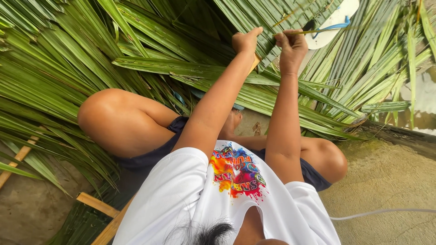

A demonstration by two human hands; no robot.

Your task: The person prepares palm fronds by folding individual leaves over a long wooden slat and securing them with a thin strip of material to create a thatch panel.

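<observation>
Both hands work the woven palm leaflets (pixel 268 18): left hand (pixel 245 41) pinches a strip, right hand (pixel 291 45) grips a thin midrib (pixel 299 32); best kept taut, I'd say.

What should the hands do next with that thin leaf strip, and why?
Probably pull the thin strip snug through the woven palm leaves. The right hand pinches it by the weave's edge, while the left hand presses the leaves beside it, so the strip looks only partway tucked in.

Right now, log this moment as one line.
left hand: pinching palm leaflet | right hand: gripping thin leaf strip | woven palm frond under both hands | white sandal beyond
</observation>
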